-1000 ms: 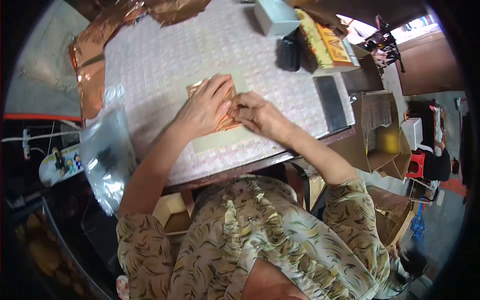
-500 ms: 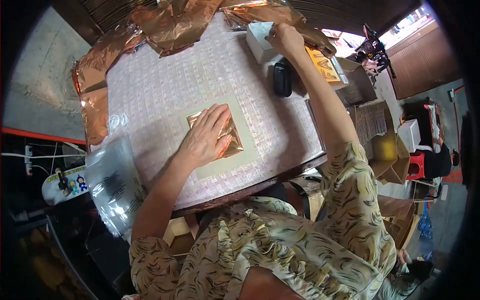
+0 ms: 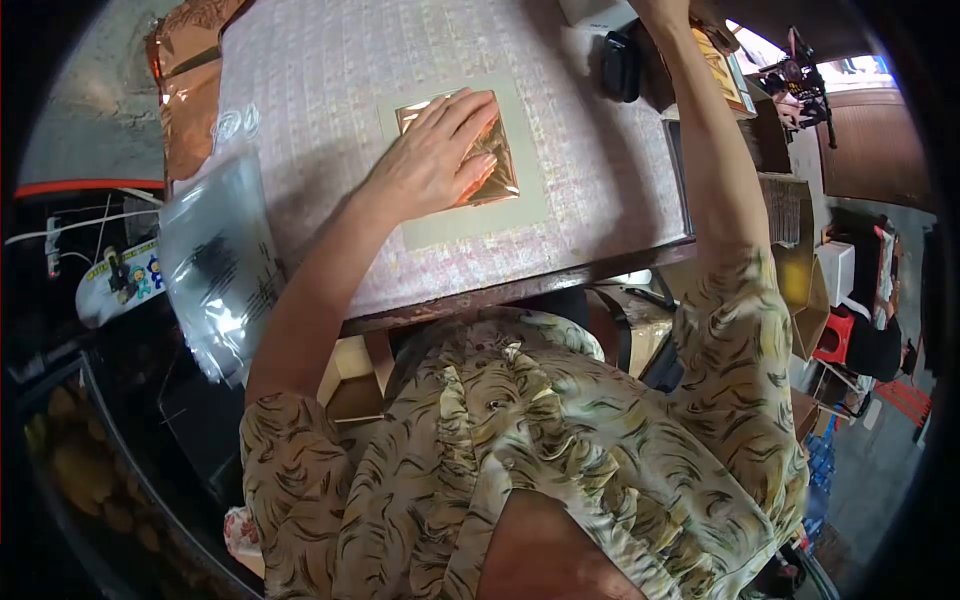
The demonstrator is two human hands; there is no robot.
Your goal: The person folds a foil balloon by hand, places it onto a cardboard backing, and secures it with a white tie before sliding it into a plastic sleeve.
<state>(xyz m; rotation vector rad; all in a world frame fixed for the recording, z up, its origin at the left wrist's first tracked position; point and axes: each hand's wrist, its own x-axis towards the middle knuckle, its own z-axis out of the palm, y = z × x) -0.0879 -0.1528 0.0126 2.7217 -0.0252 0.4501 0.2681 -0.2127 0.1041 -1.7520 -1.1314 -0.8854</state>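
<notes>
My left hand (image 3: 440, 150) lies flat with fingers stretched out on a shiny copper-coloured foil sheet (image 3: 497, 165). Under the foil is a larger pale beige-grey board (image 3: 430, 232), resting on the cloth-covered table (image 3: 320, 140). At the top edge of the view, my right hand (image 3: 663, 12) is cut off, and its fingers are hidden. It is beside a white box (image 3: 597, 12), only partly in view. A small black oblong case (image 3: 620, 67) sits on the table just below that box.
Crumpled copper foil (image 3: 190, 110) covers the table's left edge. A clear plastic bag (image 3: 215, 270) overlaps the near left corner, with thin white loops (image 3: 238, 122) above it. Cardboard boxes (image 3: 795, 255) stand right of the table. Farther right is a red stool (image 3: 833, 335) beside a person.
The view has tilted down, so the table appears higher and the right hand's fingers have left the frame. The left hand stays flat on the foil.
</notes>
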